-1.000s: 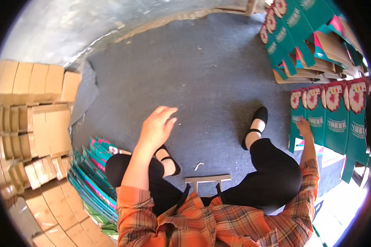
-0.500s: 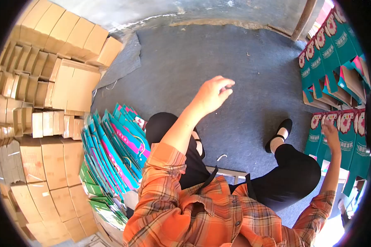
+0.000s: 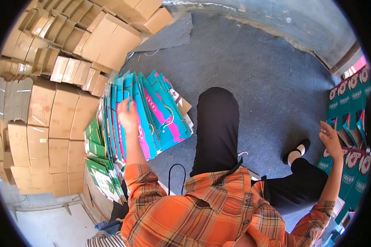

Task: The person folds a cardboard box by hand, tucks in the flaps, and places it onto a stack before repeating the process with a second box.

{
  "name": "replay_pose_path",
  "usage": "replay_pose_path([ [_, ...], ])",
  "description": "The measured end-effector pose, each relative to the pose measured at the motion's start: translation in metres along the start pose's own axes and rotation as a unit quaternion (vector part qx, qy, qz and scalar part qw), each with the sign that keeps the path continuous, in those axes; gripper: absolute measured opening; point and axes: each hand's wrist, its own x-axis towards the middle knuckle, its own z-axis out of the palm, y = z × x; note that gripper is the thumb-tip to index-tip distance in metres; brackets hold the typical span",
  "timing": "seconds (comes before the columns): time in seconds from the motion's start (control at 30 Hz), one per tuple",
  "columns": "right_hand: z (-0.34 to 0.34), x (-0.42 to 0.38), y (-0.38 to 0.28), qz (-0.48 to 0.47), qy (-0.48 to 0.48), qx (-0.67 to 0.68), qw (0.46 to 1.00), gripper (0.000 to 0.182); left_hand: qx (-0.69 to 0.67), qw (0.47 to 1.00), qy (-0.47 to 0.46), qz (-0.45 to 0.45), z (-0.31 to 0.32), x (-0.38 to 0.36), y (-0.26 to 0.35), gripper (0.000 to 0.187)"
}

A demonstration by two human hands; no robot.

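The left hand [image 3: 128,115] has moved from above the floor [image 3: 272,78] onto the flat teal-and-pink bags [image 3: 163,113], fingers curled, grip unclear. They sit between brown cartons [image 3: 59,127] and the left knee [image 3: 218,101]. The right hand [image 3: 330,139], fingers parted, is near teal boxes [image 3: 349,175].

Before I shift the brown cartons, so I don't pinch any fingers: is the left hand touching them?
Apart. The head view shows part of the teal stack between the left hand and the brown cartons.
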Motion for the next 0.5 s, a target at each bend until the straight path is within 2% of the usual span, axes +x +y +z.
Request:
replay_pose_path([
  [0.07,0.008,0.006,0.011,-0.008,0.024,-0.007,1.000,0.050,0.078,0.996,0.039,-0.034,-0.030,-0.023,-0.064,0.025],
  [0.13,0.009,0.011,0.032,-0.002,0.025,-0.043,0.999,0.049,0.110,0.981,0.057,-0.148,-0.050,-0.050,-0.117,0.027],
  [0.2,0.004,0.016,0.055,0.005,0.027,-0.076,0.997,0.049,0.156,0.964,0.035,-0.212,-0.058,-0.077,-0.174,0.029],
  [0.27,-0.004,0.017,0.075,0.058,0.049,-0.009,0.997,0.049,0.167,0.957,0.045,-0.234,-0.060,-0.091,-0.195,0.029],
  [0.33,-0.013,0.019,0.095,0.066,0.053,-0.015,0.996,0.049,0.129,0.940,-0.004,-0.316,-0.060,-0.099,-0.207,0.030],
  [0.5,-0.012,0.010,0.092,0.123,0.071,-0.064,0.988,0.048,0.189,0.931,-0.014,-0.312,-0.047,-0.090,-0.222,0.029],
])
